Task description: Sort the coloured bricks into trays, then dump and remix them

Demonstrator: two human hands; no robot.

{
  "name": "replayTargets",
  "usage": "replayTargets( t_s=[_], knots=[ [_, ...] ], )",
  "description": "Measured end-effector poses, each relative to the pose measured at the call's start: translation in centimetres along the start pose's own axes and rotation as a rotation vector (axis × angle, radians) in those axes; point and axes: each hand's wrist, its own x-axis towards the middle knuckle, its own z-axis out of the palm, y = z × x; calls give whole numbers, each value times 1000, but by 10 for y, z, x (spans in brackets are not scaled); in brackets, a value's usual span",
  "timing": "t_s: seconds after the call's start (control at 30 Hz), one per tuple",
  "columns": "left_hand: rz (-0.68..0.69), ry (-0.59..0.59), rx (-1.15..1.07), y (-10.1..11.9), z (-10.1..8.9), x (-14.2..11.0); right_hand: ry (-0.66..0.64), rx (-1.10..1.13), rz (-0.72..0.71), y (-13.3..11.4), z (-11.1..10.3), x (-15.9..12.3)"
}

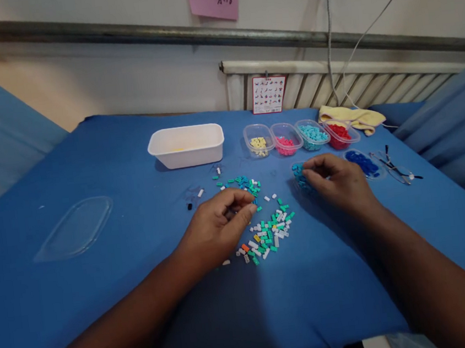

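My left hand (219,222) hovers over the left side of a loose pile of toy building bricks (270,236), mostly white and green with a few yellow and orange ones. Its thumb and forefinger are pinched together; whatever they hold is too small to make out. My right hand (339,182) is at a clear tub of blue bricks (297,171), fingertips closed together over its right side. The hand hides part of that tub, and I cannot see what is in the fingers. Blue and green bricks (244,181) lie just beyond my left hand.
A white bin (186,151) stands at the back. Clear tubs hold cream (258,146), pink (285,146), light blue (314,135), red (339,134) and dark blue bricks (362,163). Eyeglasses (396,168) and a yellow cloth (353,118) lie right; a clear lid (76,228) lies left.
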Motion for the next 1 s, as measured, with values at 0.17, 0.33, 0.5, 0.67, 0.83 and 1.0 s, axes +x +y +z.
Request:
replayTargets(
  t_s=[0.17,0.33,0.5,0.67,0.83,1.0],
  knots=[
    [37,15,14,-1,-2,3,-47,-184,43,37,1,24],
    [52,14,32,-3,-3,4,-131,-274,5,37,15,31],
    [92,53,92,0,-8,4,-124,-320,35,37,8,31],
    [179,115,192,-2,-17,6,-106,-342,6,41,-4,27],
    [213,248,390,-15,-40,15,-116,-428,-58,50,-3,24],
    [169,221,575,-29,-62,24,-92,-425,-133,55,-8,18]
  ],
)
